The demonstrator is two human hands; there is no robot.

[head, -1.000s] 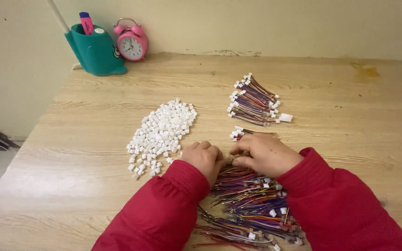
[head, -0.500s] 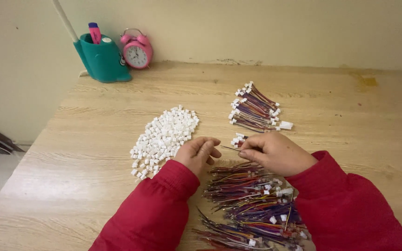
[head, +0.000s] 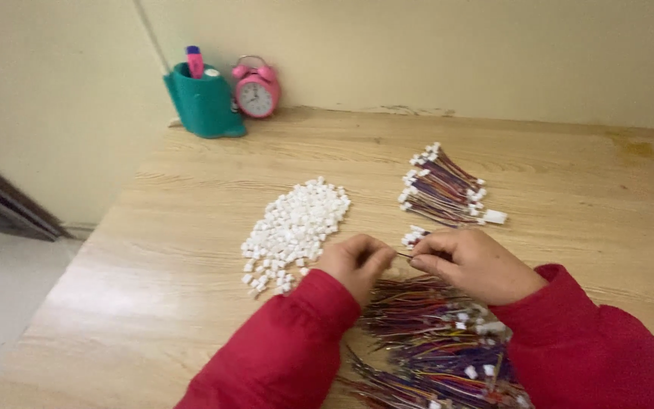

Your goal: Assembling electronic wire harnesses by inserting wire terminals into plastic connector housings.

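My left hand (head: 357,261) and my right hand (head: 474,263) meet fingertip to fingertip above the wooden table (head: 191,197), both in red sleeves. Between them runs a thin wire lead (head: 405,256), pinched by both hands; whether a small white piece is also in my left fingers is hidden. A heap of small white plastic connector housings (head: 297,227) lies just left of my left hand. A loose pile of coloured wire leads (head: 433,341) lies under my wrists. A tidier bundle of leads with white ends (head: 448,189) rests beyond my right hand.
A teal pen holder (head: 204,102) with a pink marker and a pink alarm clock (head: 256,89) stand at the table's far left against the wall. The table's left edge drops to a pale floor (head: 9,303).
The view has shifted so that the table things sit further right and lower. My hands stay together over the wire pile, fingers working at the same spot.
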